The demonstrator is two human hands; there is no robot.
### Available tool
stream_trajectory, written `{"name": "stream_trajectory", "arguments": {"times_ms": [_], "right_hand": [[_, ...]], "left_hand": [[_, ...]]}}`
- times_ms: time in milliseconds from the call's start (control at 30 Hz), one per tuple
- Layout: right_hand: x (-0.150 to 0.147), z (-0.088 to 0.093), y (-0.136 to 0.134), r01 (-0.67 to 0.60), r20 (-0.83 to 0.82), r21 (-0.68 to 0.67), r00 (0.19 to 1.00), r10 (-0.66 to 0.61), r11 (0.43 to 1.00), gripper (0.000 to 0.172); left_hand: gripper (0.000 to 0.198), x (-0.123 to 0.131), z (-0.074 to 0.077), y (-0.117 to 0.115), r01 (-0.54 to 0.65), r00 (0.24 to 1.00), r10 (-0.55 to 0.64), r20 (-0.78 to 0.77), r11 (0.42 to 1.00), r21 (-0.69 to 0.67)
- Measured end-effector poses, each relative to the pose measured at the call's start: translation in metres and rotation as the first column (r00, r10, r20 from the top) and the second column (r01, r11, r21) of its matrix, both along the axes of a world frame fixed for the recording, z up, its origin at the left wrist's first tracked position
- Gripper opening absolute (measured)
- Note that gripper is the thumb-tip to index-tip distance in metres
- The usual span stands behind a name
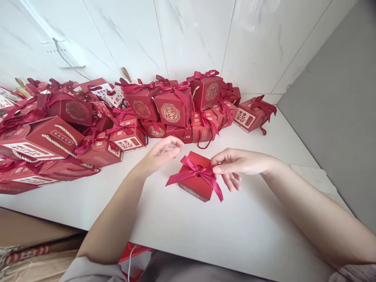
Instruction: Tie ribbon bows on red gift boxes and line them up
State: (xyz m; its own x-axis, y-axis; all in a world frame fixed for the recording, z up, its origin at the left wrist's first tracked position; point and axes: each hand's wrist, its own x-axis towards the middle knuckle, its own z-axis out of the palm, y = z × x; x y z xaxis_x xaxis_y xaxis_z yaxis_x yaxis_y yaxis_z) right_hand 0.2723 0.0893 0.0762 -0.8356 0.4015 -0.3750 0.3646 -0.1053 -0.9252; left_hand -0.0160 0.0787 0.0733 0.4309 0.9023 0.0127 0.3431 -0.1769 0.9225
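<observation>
A small red gift box (195,190) sits on the white table in front of me, tied on top with a dark pink ribbon bow (202,171). My right hand (235,162) is at the box's right side, thumb and forefinger pinching the bow's right loop while the other fingers hang loosely below. To the upper left of the box, my left hand (163,154) hovers with fingers stretched out and holds nothing. The bow's two tails spread out over the left side and front of the box.
Many similar red gift boxes (173,107) are stacked along the tiled wall, filling the table's back and left. A single box (254,113) stands at the back right. Pale sheets (315,178) lie by the right edge. Cardboard (35,227) is below the table at left.
</observation>
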Motion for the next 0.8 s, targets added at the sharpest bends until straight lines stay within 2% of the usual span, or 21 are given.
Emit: {"name": "stream_trajectory", "arguments": {"times_ms": [133,300,500,600,800], "right_hand": [[-0.001,-0.001,0.0,-0.03,0.014,-0.021,0.999,0.03,0.999,0.041],[0.0,-0.002,0.0,-0.033,-0.011,-0.042,0.999,0.033,0.999,0.039],[0.001,-0.006,0.002,-0.059,-0.068,-0.04,0.996,0.057,0.997,0.041],[-0.001,-0.006,0.001,-0.04,-0.064,-0.039,0.997,0.038,0.998,0.042],[-0.002,-0.003,-0.001,0.008,-0.013,-0.027,1.0,-0.008,1.0,0.044]], "left_hand": [[0.024,0.015,-0.014,-0.003,0.097,0.989,-0.098,0.108,0.995,0.016],[0.021,0.022,-0.017,-0.006,0.135,0.987,-0.139,0.078,0.99,0.05],[0.044,0.029,-0.018,-0.01,0.049,0.999,-0.048,-0.013,0.993,0.112],[0.043,0.033,-0.016,-0.015,0.012,0.996,0.007,-0.093,0.978,0.208],[0.039,0.034,-0.016,-0.017,0.024,0.983,0.048,-0.178,0.924,0.381]]}}
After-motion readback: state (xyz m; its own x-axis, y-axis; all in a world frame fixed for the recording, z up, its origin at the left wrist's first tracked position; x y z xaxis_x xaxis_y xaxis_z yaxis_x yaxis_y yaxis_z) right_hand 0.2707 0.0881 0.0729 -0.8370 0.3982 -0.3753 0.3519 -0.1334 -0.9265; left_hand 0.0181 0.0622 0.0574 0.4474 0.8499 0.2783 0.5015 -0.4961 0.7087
